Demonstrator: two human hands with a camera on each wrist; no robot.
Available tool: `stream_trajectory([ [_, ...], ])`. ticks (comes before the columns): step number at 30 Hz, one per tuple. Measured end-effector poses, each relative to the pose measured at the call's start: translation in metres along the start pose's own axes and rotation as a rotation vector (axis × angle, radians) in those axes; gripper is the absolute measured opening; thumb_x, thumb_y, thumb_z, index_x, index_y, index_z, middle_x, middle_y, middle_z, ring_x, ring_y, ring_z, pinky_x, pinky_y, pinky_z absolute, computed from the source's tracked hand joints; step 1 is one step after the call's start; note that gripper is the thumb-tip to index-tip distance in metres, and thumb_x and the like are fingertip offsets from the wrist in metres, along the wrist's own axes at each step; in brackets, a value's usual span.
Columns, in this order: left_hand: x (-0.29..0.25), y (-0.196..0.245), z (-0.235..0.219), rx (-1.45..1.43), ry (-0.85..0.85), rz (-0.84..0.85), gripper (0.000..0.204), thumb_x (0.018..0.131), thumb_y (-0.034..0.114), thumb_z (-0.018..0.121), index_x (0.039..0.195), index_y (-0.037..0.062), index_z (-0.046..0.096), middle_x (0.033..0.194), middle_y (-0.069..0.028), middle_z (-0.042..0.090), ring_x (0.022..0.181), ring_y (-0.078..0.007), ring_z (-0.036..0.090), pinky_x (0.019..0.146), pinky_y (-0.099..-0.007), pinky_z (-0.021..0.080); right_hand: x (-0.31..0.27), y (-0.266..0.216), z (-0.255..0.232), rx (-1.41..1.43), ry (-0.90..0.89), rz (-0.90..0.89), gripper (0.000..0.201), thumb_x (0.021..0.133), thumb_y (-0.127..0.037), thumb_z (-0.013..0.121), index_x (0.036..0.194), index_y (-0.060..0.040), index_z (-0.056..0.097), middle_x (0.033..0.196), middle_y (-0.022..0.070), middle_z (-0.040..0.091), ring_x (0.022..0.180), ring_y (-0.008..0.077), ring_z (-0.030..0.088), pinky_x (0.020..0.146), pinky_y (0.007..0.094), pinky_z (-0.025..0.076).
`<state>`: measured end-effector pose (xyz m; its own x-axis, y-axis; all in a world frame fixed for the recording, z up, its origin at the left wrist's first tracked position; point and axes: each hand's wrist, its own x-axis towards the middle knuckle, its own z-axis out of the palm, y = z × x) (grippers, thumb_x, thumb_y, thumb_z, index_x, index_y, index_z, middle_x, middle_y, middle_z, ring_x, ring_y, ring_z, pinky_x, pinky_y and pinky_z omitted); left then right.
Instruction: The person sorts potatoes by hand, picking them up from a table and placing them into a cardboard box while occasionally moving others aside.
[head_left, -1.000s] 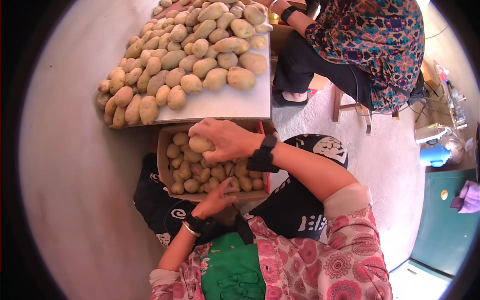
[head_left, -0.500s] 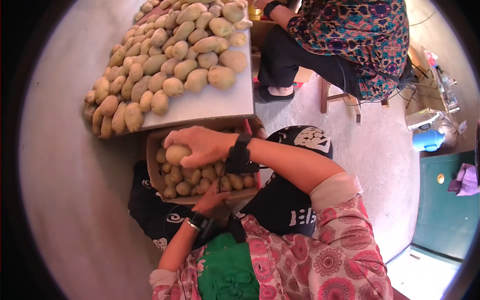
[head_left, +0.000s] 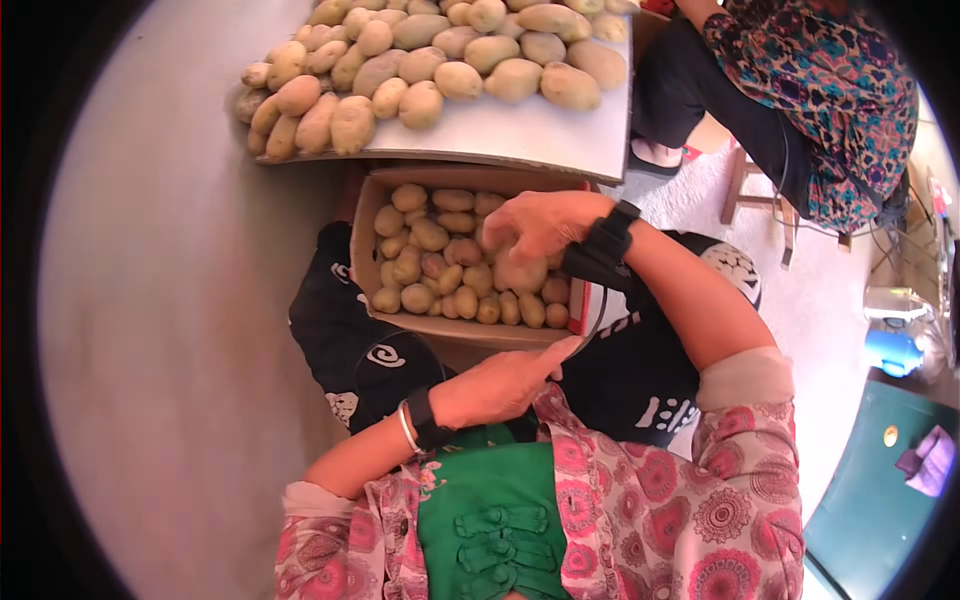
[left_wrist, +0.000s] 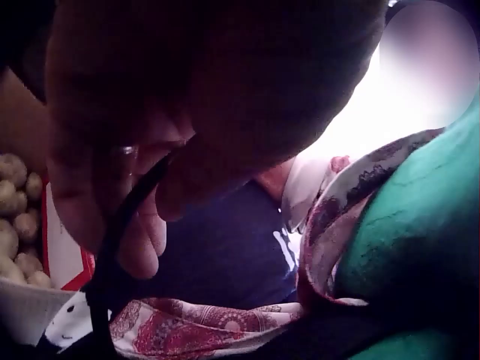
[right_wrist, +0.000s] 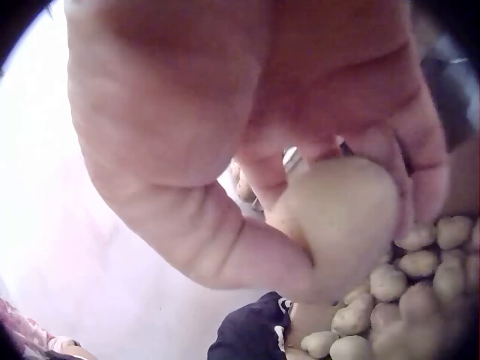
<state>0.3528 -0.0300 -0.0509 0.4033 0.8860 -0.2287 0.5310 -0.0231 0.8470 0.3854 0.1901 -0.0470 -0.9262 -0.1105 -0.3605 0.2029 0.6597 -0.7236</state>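
Observation:
My right hand point(head_left: 545, 225) is over the right side of a cardboard box point(head_left: 470, 328) of potatoes point(head_left: 430, 235). It grips a pale potato point(right_wrist: 349, 210), thumb on one side and fingers on the other, as the right wrist view shows. Closer to my body, my left hand point(head_left: 495, 385) pinches a thin black cable point(left_wrist: 136, 196) between thumb and fingers. That cable runs up toward the black band point(head_left: 600, 250) on my right wrist. In the left wrist view the hand is dark, and part of its grip is hidden.
Beyond the box stands a white table point(head_left: 560, 135) with a large heap of potatoes point(head_left: 420, 62). My dark trousers point(head_left: 370, 345) flank the box. Another person point(head_left: 800, 110) sits at the upper right by a wooden stool point(head_left: 765, 195). A green cabinet point(head_left: 870, 500) stands at right.
My right hand has carried its potato from the box's left part to its right side. The left hand has drawn back from the near rim with the cable pinched. The head view has shifted.

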Motion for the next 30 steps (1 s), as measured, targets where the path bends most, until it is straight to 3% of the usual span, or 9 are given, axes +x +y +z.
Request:
stream_trajectory([
  [1, -0.001, 0.003, -0.003, 0.014, 0.015, -0.007, 0.071, 0.078, -0.003, 0.05, 0.14, 0.0048, 0.018, 0.097, -0.019, 0.062, 0.083, -0.0393, 0.06, 0.074, -0.0435, 0.048, -0.002, -0.001, -0.003, -0.014, 0.002, -0.016, 0.044, 0.068, -0.014, 0.058, 0.11, -0.0009, 0.056, 0.101, 0.015, 0.061, 0.092, 0.0244, 0.058, 0.081, 0.035, 0.047],
  [3, -0.002, 0.01, -0.009, -0.012, 0.074, -0.09, 0.07, 0.08, 0.0, 0.051, 0.14, 0.0041, 0.017, 0.097, -0.0192, 0.062, 0.083, -0.0389, 0.06, 0.073, -0.043, 0.048, -0.007, -0.004, -0.007, 0.095, 0.32, -0.092, 0.04, 0.073, -0.015, 0.059, 0.109, 0.0013, 0.057, 0.098, 0.0148, 0.062, 0.09, 0.0233, 0.058, 0.081, 0.0342, 0.047],
  [9, 0.002, -0.024, -0.021, -0.176, 0.256, -0.132, 0.065, 0.082, 0.008, 0.058, 0.138, 0.0012, 0.026, 0.106, -0.0168, 0.056, 0.077, -0.0259, 0.059, 0.073, -0.0345, 0.048, -0.022, -0.013, -0.045, 0.381, 0.561, -0.266, 0.02, 0.086, -0.018, 0.061, 0.094, 0.0, 0.062, 0.086, 0.0027, 0.064, 0.078, 0.0073, 0.057, 0.071, 0.023, 0.047],
  [11, -0.002, -0.038, -0.033, 0.125, 0.399, -0.102, 0.056, 0.081, 0.005, 0.057, 0.133, 0.0011, 0.037, 0.109, -0.0157, 0.056, 0.086, -0.0263, 0.058, 0.076, -0.0349, 0.047, -0.034, -0.003, -0.072, 0.472, 0.986, -0.379, 0.018, 0.084, -0.016, 0.06, 0.09, 0.0001, 0.065, 0.08, 0.004, 0.065, 0.074, 0.0085, 0.059, 0.068, 0.0241, 0.048],
  [13, 0.001, -0.037, -0.058, 0.09, 0.466, -0.127, 0.047, 0.079, 0.003, 0.058, 0.125, 0.0001, 0.046, 0.112, -0.0162, 0.056, 0.095, -0.0279, 0.056, 0.082, -0.0353, 0.046, -0.049, 0.005, -0.089, 0.714, 1.269, -0.338, 0.016, 0.088, -0.018, 0.058, 0.088, -0.0033, 0.065, 0.08, 0.0024, 0.065, 0.072, 0.0057, 0.057, 0.065, 0.0211, 0.046],
  [15, 0.006, -0.043, -0.09, 0.231, 0.723, 0.041, 0.043, 0.077, 0.002, 0.059, 0.119, 0.0002, 0.05, 0.114, -0.0165, 0.055, 0.1, -0.0293, 0.056, 0.087, -0.0353, 0.045, -0.06, 0.01, -0.099, 0.913, 1.321, -0.326, 0.017, 0.09, -0.021, 0.057, 0.087, -0.0055, 0.065, 0.08, 0.0022, 0.065, 0.071, 0.0043, 0.057, 0.064, 0.0193, 0.045],
  [17, 0.012, -0.038, -0.129, 0.434, 1.041, 0.021, 0.038, 0.075, 0.0, 0.059, 0.112, -0.0011, 0.053, 0.112, -0.0168, 0.055, 0.105, -0.0306, 0.054, 0.091, -0.0364, 0.043, -0.057, 0.008, -0.101, 0.932, 1.33, -0.313, 0.018, 0.09, -0.022, 0.058, 0.086, -0.0055, 0.064, 0.08, 0.0019, 0.065, 0.07, 0.0039, 0.056, 0.063, 0.0183, 0.044],
  [21, 0.001, -0.074, -0.187, 0.635, 1.417, -0.254, 0.046, 0.075, 0.004, 0.062, 0.118, -0.0014, 0.046, 0.118, -0.0184, 0.05, 0.113, -0.0341, 0.046, 0.098, -0.041, 0.035, -0.051, 0.004, -0.1, 0.848, 1.257, -0.291, 0.019, 0.091, -0.022, 0.057, 0.087, -0.005, 0.064, 0.082, 0.0006, 0.065, 0.072, 0.0044, 0.056, 0.065, 0.0198, 0.044],
  [30, 0.012, -0.102, -0.237, 0.885, 1.156, -0.686, 0.062, 0.072, 0.024, 0.069, 0.123, 0.0065, 0.04, 0.114, -0.0197, 0.047, 0.1, -0.0385, 0.052, 0.083, -0.0489, 0.043, -0.037, 0.001, -0.112, 0.793, 1.222, -0.261, 0.019, 0.091, -0.021, 0.056, 0.088, -0.0037, 0.064, 0.083, 0.0003, 0.065, 0.073, 0.0051, 0.056, 0.065, 0.021, 0.044],
])
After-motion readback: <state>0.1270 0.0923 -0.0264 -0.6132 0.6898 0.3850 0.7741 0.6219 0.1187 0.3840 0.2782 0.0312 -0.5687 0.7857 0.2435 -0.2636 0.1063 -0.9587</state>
